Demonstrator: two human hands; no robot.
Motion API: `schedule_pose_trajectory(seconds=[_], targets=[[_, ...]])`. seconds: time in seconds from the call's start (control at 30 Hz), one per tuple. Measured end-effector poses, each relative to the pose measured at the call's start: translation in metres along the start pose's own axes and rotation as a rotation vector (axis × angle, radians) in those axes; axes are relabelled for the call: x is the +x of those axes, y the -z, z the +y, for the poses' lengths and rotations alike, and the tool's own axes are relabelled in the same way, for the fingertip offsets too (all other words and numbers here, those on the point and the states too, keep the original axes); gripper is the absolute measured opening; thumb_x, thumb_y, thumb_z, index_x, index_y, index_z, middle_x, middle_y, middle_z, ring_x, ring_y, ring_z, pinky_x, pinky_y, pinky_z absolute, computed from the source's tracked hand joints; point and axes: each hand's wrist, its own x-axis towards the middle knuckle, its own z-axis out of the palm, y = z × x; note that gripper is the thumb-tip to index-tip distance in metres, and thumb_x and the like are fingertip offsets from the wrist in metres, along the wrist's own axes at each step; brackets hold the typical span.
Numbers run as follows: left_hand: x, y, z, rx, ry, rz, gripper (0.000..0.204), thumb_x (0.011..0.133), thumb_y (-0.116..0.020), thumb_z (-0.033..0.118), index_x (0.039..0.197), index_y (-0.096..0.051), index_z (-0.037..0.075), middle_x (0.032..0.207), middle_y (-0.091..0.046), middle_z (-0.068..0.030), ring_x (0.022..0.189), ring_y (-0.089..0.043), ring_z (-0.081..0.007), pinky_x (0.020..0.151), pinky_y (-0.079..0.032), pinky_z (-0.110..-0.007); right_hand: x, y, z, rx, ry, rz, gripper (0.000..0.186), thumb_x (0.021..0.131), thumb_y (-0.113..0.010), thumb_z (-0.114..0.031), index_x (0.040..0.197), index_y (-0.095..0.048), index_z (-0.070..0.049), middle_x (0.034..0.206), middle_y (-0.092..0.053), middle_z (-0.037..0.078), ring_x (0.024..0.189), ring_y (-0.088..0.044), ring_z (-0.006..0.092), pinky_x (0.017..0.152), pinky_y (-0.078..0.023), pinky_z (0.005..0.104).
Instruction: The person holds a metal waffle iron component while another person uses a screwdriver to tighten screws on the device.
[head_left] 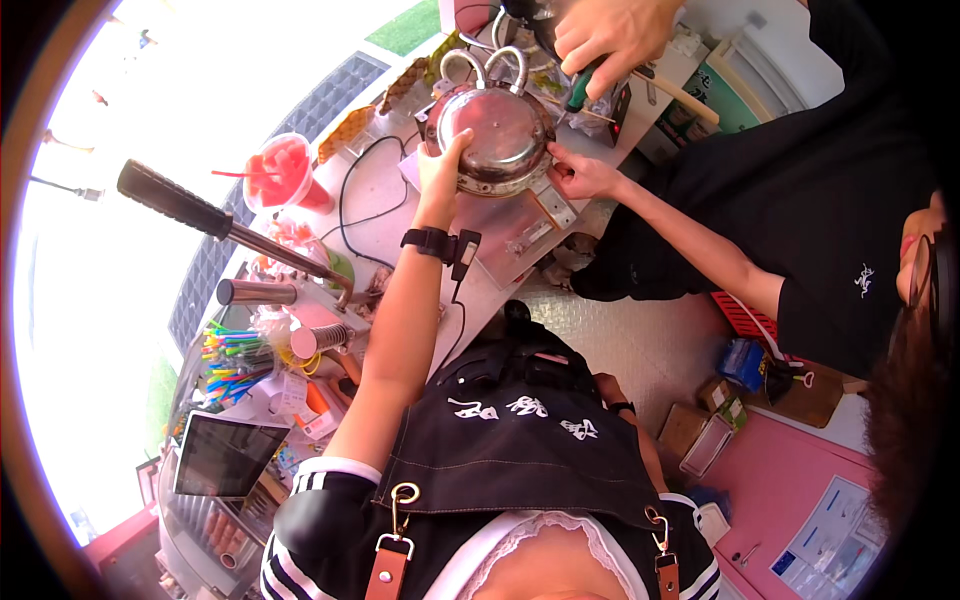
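Observation:
My left hand [442,172] grips the left rim of a round, shiny metal housing [498,130], with the thumb on its top face and the other fingers mostly hidden at its side. Two looped metal tubes [486,62] stand up at its far edge. Low beside my apron hangs my right hand [606,386], away from the table; its fingers are too hidden to read. A co-worker's hand [588,176] touches the housing's right side. The co-worker's other hand [618,38] holds a green-handled screwdriver [580,90] pointing down near the housing's far right edge.
A cup of red fruit [284,172] stands left of a black cable [345,190]. Nearer, a long black-gripped lever [175,198] juts over the counter beside colourful straws [235,355] and a tablet screen [228,455]. The co-worker's body [770,170] occupies the right side.

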Motion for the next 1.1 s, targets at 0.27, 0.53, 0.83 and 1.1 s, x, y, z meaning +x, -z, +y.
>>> schedule_pose_trajectory(seconds=[0.27, 0.53, 0.83, 1.1], targets=[[0.000, 0.000, 0.000, 0.004, 0.001, 0.005, 0.062, 0.073, -0.082, 0.028, 0.117, -0.047, 0.002, 0.100, -0.060, -0.0095, 0.082, -0.061, -0.0163, 0.068, -0.053, -0.029, 0.005, -0.002, 0.004, 0.007, -0.014, -0.014, 0.030, 0.087, -0.060, -0.028, 0.096, -0.074, -0.003, 0.095, -0.073, 0.017, 0.089, -0.071, 0.0280, 0.077, -0.054, 0.0364], [0.000, -0.002, 0.000, 0.024, 0.018, -0.001, 0.062, 0.074, -0.082, 0.028, 0.117, -0.047, 0.001, 0.100, -0.060, -0.0099, 0.082, -0.062, -0.0165, 0.067, -0.054, -0.029, 0.014, -0.007, 0.025, -0.191, 0.161, 0.006, 0.031, 0.087, -0.059, -0.029, 0.095, -0.074, -0.004, 0.095, -0.073, 0.018, 0.089, -0.071, 0.0285, 0.077, -0.054, 0.0372], [0.001, 0.002, 0.000, 0.070, 0.016, -0.017, 0.066, 0.078, -0.079, 0.029, 0.126, -0.044, 0.001, 0.109, -0.059, -0.0101, 0.090, -0.064, -0.0176, 0.070, -0.058, -0.030, 0.001, 0.001, 0.001, -0.003, 0.036, -0.013, 0.031, 0.087, -0.058, -0.028, 0.095, -0.074, -0.002, 0.092, -0.073, 0.018, 0.087, -0.071, 0.0282, 0.075, -0.054, 0.0373], [0.001, 0.002, -0.001, 0.029, -0.015, -0.001, 0.062, 0.074, -0.082, 0.029, 0.117, -0.048, 0.001, 0.101, -0.060, -0.0097, 0.083, -0.062, -0.0156, 0.069, -0.053, -0.029, -0.001, 0.003, -0.007, 0.009, -0.019, -0.023, 0.029, 0.087, -0.059, -0.026, 0.095, -0.073, -0.003, 0.093, -0.073, 0.018, 0.086, -0.071, 0.0292, 0.075, -0.054, 0.0376]])
